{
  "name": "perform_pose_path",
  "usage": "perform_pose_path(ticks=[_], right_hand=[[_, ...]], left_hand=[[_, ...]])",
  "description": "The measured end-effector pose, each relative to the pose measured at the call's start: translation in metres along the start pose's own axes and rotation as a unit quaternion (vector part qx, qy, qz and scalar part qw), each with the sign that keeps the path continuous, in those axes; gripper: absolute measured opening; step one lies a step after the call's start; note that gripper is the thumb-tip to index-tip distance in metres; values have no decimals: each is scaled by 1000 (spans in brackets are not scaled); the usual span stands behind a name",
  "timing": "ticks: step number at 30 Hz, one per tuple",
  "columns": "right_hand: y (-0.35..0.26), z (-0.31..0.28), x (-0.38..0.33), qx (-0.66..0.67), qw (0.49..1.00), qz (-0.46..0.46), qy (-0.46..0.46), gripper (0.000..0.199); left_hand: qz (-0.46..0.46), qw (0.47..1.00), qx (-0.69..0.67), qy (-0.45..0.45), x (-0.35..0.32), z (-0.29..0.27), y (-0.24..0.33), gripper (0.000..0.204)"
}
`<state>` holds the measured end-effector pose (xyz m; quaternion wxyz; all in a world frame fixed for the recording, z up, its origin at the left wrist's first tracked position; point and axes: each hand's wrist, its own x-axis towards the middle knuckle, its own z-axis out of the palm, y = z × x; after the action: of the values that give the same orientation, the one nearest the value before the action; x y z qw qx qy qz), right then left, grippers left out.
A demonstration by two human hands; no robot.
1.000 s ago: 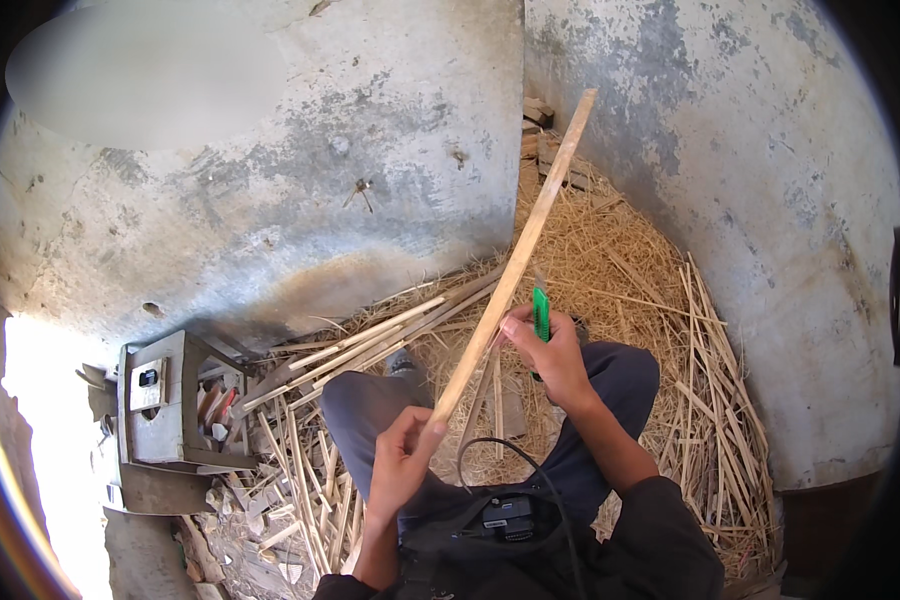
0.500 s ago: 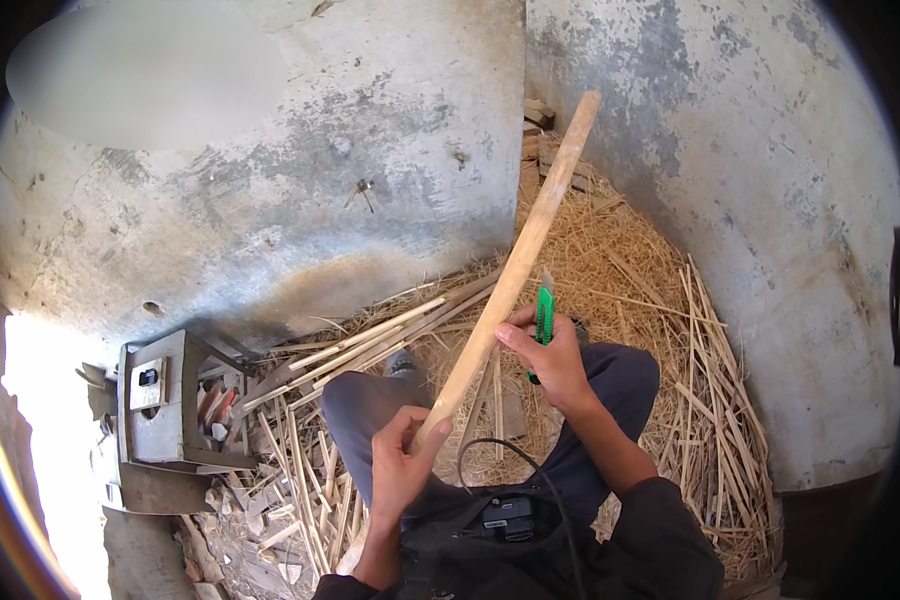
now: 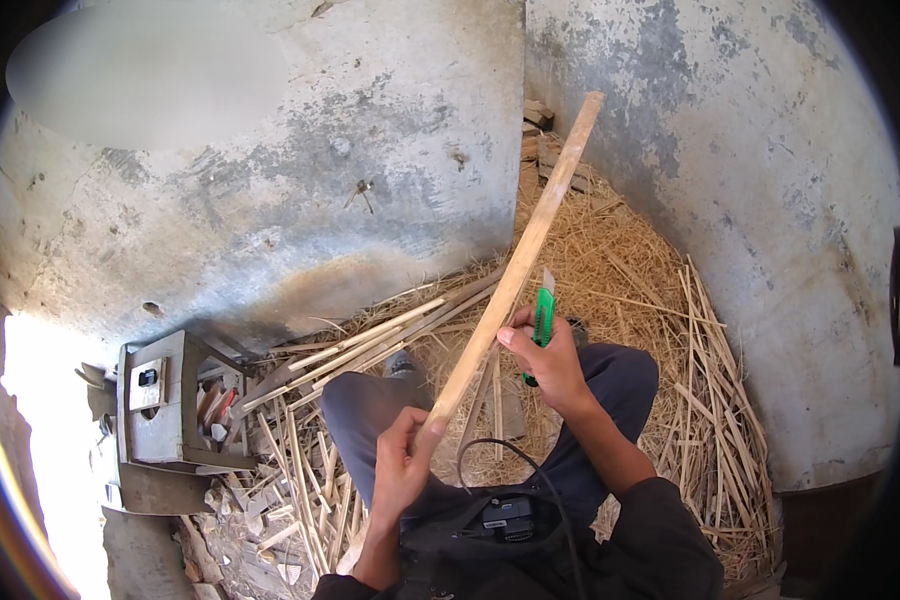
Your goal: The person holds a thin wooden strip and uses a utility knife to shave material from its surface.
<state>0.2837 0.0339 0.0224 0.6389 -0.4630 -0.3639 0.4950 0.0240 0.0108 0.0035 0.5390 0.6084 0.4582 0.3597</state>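
Observation:
A long, flat wooden strip (image 3: 523, 262) slants from my lap up toward the far right, in front of the wall corner. Its near end is pinched between the thumb and fingers of my left hand (image 3: 402, 460). My right hand (image 3: 552, 358) is closed around a green utility knife (image 3: 544, 318), whose blade is out and points away from me. The thumb of that hand also presses against the middle of the strip, so the knife stands just right of the wood, apart from its edge.
Straw and shavings (image 3: 610, 250) cover the floor. Thin wooden sticks (image 3: 725, 430) are heaped along the right, and more sticks (image 3: 370, 335) lie at left. A wooden box-like stand (image 3: 175, 400) holds small items. Bare walls (image 3: 400, 130) meet ahead; a black cable (image 3: 530, 462) loops over my lap.
The strip has turned slightly about its length and looks narrower. The knife has shifted a little in my right hand. Both hands keep their holds.

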Motion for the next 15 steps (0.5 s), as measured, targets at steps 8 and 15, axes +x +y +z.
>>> perform_pose_path(ticks=[8, 15], right_hand=[[-3, -9, -3, -75, 993, -83, -41, 17], [-5, -21, -9, -292, 909, -286, -87, 28]], left_hand=[[3, 998, -8, -64, -3, -6, -5, 22], [-41, 990, -71, -117, -3, -10, 15, 38]])
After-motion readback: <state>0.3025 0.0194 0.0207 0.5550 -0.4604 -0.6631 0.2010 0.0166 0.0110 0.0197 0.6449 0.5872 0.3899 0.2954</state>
